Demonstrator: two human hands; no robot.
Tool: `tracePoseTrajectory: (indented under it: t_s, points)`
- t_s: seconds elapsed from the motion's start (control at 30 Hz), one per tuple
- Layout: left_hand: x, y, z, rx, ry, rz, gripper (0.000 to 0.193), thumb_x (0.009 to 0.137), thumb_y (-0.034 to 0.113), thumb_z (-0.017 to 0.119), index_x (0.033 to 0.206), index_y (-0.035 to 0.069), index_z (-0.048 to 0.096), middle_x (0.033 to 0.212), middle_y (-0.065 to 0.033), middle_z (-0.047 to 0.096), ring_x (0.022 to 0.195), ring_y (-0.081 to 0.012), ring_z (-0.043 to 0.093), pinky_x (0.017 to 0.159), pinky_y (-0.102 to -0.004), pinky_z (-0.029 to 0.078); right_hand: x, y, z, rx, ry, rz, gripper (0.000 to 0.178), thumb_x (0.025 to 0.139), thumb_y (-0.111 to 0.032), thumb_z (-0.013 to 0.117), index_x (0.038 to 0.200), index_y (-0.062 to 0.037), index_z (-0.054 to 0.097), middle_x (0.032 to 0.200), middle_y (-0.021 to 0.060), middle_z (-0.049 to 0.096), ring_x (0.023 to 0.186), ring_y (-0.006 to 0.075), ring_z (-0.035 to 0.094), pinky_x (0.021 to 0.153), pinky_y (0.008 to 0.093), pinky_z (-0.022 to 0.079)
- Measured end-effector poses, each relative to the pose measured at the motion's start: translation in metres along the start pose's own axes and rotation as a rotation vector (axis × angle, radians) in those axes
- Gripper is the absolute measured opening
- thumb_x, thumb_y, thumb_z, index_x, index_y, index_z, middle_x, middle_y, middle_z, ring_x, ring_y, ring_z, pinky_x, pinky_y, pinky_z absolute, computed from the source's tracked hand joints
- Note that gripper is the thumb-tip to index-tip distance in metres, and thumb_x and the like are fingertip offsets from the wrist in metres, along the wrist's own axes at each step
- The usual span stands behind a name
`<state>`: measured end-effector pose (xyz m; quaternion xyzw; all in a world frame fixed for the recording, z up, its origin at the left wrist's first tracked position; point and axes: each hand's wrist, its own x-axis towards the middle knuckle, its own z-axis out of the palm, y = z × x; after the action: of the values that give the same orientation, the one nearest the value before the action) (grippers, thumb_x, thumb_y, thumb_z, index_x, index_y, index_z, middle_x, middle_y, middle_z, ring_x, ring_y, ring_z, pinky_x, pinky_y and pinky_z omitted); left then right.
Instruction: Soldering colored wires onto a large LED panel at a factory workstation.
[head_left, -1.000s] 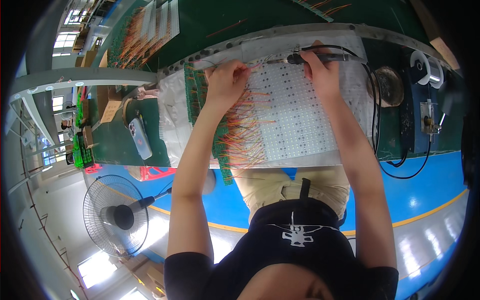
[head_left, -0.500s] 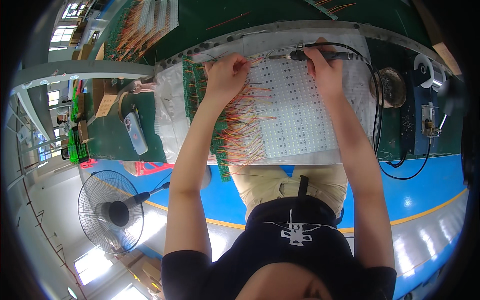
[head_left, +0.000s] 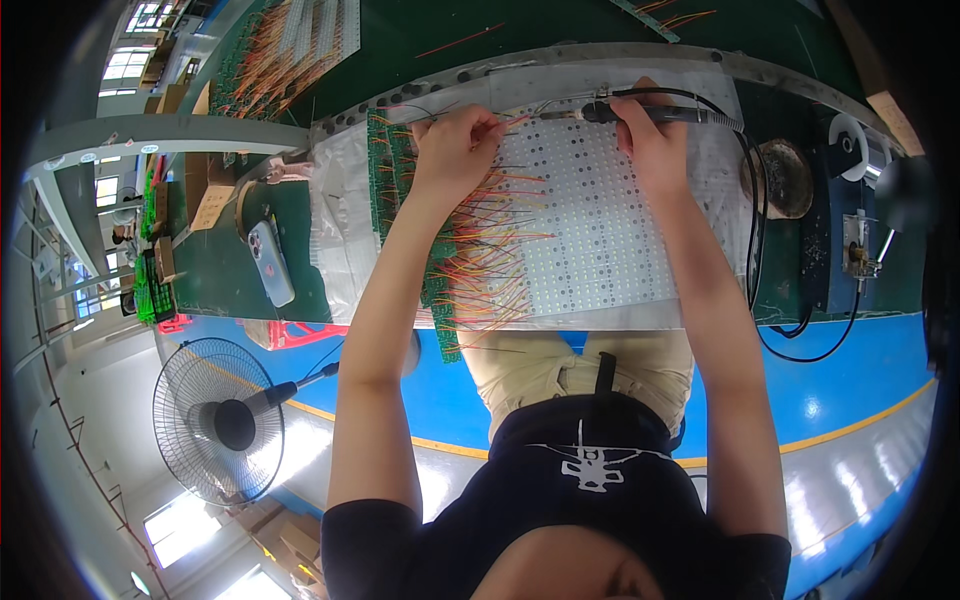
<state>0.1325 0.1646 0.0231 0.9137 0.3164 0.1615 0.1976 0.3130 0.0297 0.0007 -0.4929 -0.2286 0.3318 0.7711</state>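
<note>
A white panel (head_left: 595, 235) dotted with rows of small LEDs lies on the bench before me. Along its left side run green circuit boards (head_left: 440, 290), with many red, orange and yellow wires (head_left: 490, 265) reaching onto the panel. My left hand (head_left: 458, 150) is closed in a pinch near the panel's far edge, holding a thin reddish wire (head_left: 516, 122). In my right hand (head_left: 652, 130) is a soldering iron (head_left: 598, 111) with a dark handle, its tip pointing left at the wire's end. Whether tip and wire touch is too small to tell.
A black cable (head_left: 757, 225) loops down right of the panel. Beyond it are a round tin (head_left: 780, 178), a white spool (head_left: 847, 145) and a metal fixture (head_left: 858, 248). At left lies a phone (head_left: 270, 262); more wired boards (head_left: 285, 75) rest far left. A fan (head_left: 220, 420) stands below.
Both hands keep nearly the same place, with the wire and soldering iron still held. The view has shifted very slightly.
</note>
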Motion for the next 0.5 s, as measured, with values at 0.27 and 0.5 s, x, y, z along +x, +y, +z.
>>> tracePoseTrajectory:
  t_s: [0.27, 0.5]
  points:
    - [-0.0003, 0.0024, -0.0014, 0.02, 0.002, 0.006, 0.012, 0.079, 0.019, 0.065, 0.083, 0.008, 0.063, 0.073, -0.0015, 0.065, 0.063, -0.0119, 0.06, 0.079, -0.0285, 0.03, -0.0005, -0.0019, 0.0014, 0.032, -0.006, -0.007, 0.013, 0.077, -0.003, 0.06, 0.068, -0.0023, 0.05, 0.06, 0.0016, 0.05, 0.043, 0.0063, 0.041, 0.04, 0.0213, 0.031]
    - [-0.0001, 0.0, -0.0007, 0.016, 0.0, 0.009, 0.013, 0.078, 0.019, 0.066, 0.083, 0.008, 0.063, 0.074, -0.0018, 0.065, 0.064, -0.0124, 0.06, 0.079, -0.0294, 0.03, -0.0001, 0.0004, 0.0009, 0.0, 0.01, 0.011, 0.012, 0.077, -0.002, 0.061, 0.069, -0.0024, 0.051, 0.058, 0.0016, 0.049, 0.044, 0.0062, 0.041, 0.041, 0.0217, 0.031]
